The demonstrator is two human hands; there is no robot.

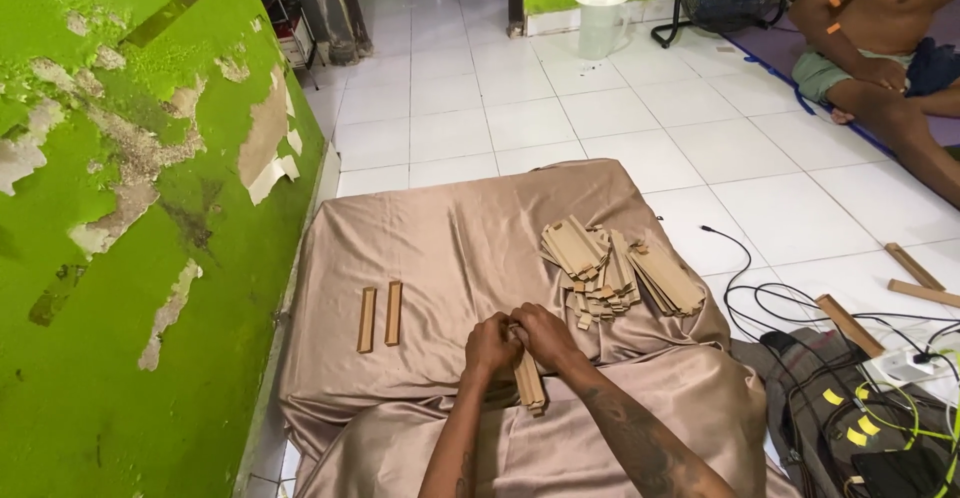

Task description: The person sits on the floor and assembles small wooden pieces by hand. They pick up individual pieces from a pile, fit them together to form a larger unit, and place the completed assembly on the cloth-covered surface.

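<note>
My left hand (pixel 490 344) and my right hand (pixel 545 336) meet at the middle of a brown satin cloth (pixel 450 228), both gripping the top end of a wooden stick bundle (pixel 528 383) that points down toward me. A pile of short wooden sticks (pixel 615 268) lies just beyond my right hand. Two separate wooden sticks (pixel 380 316) lie side by side to the left of my left hand.
A peeling green wall (pixel 130 208) runs along the left. White floor tiles (pixel 560 108) stretch ahead. Black cables (pixel 760 303), a power strip (pixel 900 366) and loose wooden slats (pixel 850 323) lie at right. A person (pixel 880 48) sits at far right. A white bucket (pixel 602 20) stands behind.
</note>
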